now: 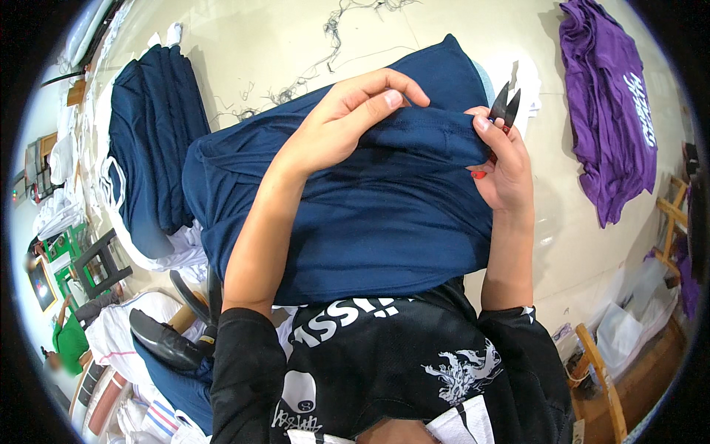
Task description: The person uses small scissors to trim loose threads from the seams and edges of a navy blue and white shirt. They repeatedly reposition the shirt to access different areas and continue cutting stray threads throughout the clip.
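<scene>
A navy blue garment (pixel 384 222) is spread across my lap, with a folded edge lifted near its far side. Over that fold my left hand (pixel 351 118) curls, thumb and fingers closed on the cloth near the middle. At the right end of the fold, my right hand (pixel 506 163) pinches the fabric between thumb and forefinger. The same hand holds a pair of thread snips (pixel 505 107) with dark blades pointing away from me and red on the handle. The rest of the handle is hidden in the palm.
A stack of navy garments (pixel 159 140) lies on white cloth at the left. Purple garments (pixel 610 111) lie on the floor at the right. Loose dark threads (pixel 333 37) are scattered ahead. A wooden frame (pixel 603 377) stands at lower right; a person in green (pixel 70 337) is far left.
</scene>
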`<state>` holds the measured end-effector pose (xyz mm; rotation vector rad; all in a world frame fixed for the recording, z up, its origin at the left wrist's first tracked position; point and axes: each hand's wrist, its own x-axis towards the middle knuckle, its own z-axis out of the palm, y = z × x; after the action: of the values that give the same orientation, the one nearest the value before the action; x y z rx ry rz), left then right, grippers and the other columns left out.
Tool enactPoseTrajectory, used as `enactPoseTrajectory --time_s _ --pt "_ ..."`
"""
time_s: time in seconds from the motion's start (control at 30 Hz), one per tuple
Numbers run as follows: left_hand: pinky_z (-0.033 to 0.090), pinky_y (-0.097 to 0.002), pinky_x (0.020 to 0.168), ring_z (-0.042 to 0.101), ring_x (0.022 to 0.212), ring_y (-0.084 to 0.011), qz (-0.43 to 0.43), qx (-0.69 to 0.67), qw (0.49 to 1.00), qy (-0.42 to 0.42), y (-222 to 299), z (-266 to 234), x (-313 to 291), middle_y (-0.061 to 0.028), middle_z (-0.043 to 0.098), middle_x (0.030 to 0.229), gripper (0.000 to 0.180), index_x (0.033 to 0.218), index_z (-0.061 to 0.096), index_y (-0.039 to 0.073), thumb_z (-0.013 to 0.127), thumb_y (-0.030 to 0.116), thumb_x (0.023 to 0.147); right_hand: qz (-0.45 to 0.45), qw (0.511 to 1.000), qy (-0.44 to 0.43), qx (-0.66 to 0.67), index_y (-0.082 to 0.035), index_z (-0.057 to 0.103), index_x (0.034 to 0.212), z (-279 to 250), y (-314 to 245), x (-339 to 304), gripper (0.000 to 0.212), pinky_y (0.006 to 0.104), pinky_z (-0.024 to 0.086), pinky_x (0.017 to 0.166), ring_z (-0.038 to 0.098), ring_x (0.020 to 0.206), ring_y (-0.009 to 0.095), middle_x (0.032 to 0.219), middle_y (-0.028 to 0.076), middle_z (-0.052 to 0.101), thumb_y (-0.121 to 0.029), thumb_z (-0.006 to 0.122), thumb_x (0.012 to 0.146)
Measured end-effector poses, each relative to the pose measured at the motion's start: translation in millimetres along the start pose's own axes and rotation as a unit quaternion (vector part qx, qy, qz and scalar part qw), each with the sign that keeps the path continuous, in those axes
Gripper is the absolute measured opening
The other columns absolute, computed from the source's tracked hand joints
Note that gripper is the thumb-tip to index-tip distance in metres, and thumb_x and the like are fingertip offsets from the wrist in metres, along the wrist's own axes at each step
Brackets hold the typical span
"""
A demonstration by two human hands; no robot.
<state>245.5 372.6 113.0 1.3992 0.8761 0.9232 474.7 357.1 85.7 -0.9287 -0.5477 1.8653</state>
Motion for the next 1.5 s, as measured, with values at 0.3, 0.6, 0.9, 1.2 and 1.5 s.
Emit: enactPoseTrajectory --time_s 0.3,0.6,0.9,1.2,1.5 --pt "0.046 -0.0306 0.096 0.063 0.103 -0.0175 -0.001 0.077 0.996 -0.048 14 -8 -11 -0.0064 0.067 0.105 0.031 0.108 0.065 0.002 0.072 0.009 0.079 -0.176 0.883 -0.053 -0.431 -0.005 0.063 0.099 3 -10 2 0.018 0.0188 0.033 0.056 0.038 0.059 0.001 0.096 -0.001 0.061 -0.003 0.07 0.083" --pt "0.047 -0.0304 0.096 0.064 0.101 -0.0198 0.004 0.119 0.992 -0.051 20 -3 -12 -0.0089 0.066 0.102 0.026 0.104 0.064 0.0 0.068 0.008 0.08 -0.129 0.932 -0.142 -0.306 -0.006 0.057 0.097 31 -9 -4 0.027 0.0171 0.024 0.048 0.03 0.054 -0.002 0.089 -0.007 0.053 0.002 0.075 0.077" --pt "0.051 -0.0302 0.076 0.065 0.082 -0.0235 0.053 0.256 0.965 0.03 16 1 -11 -0.011 0.067 0.088 0.019 0.093 0.066 0.0 0.069 0.015 0.082 -0.168 0.892 -0.05 -0.417 0.0 0.065 0.097 38 -6 -7 0.017 0.0153 0.026 0.05 0.037 0.057 -0.003 0.089 -0.004 0.059 -0.001 0.074 0.082" --pt "0.048 -0.0274 0.071 0.06 0.076 -0.0134 -0.028 0.158 0.986 0.042 9 6 -11 -0.0076 0.068 0.082 0.024 0.094 0.068 -0.001 0.066 0.022 0.089 -0.17 0.913 -0.036 -0.37 -0.001 0.065 0.092 43 1 -3 0.012 0.0202 0.032 0.055 0.041 0.065 0.003 0.078 -0.004 0.056 -0.007 0.072 0.084" --pt "0.046 -0.0247 0.075 0.058 0.079 -0.0079 -0.089 0.107 0.99 0.038 8 5 -12 -0.0033 0.066 0.08 0.022 0.094 0.069 -0.002 0.067 0.019 0.087 -0.154 0.912 -0.046 -0.379 -0.001 0.065 0.095 41 0 -3 0.015 0.021 0.038 0.062 0.047 0.07 0.006 0.083 -0.001 0.059 -0.007 0.073 0.083"
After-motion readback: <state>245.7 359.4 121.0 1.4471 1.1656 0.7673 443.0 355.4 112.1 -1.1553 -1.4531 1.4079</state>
